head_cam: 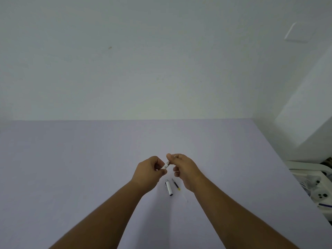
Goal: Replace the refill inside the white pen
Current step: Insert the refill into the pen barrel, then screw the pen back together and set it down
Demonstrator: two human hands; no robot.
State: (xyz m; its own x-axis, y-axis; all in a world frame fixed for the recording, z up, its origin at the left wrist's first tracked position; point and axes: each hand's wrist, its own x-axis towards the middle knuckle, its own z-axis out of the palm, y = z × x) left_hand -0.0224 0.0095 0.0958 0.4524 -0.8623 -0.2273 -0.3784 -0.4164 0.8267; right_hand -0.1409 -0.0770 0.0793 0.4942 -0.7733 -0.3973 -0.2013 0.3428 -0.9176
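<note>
My left hand (pixel 150 171) pinches a white pen barrel (pixel 165 166) above the lilac table (pixel 89 159). My right hand (pixel 181 168) grips the barrel's other, darker end between thumb and fingers; what exactly it holds there is hidden by the fingers. Below the hands, a white pen cap (pixel 169 187) with a dark tip lies on the table. Just right of it lies a thin dark refill (pixel 176 184) with a yellow end.
A white wall rises behind the table's far edge. Off the table's right edge stands a white rack (pixel 312 178) with white devices and cables.
</note>
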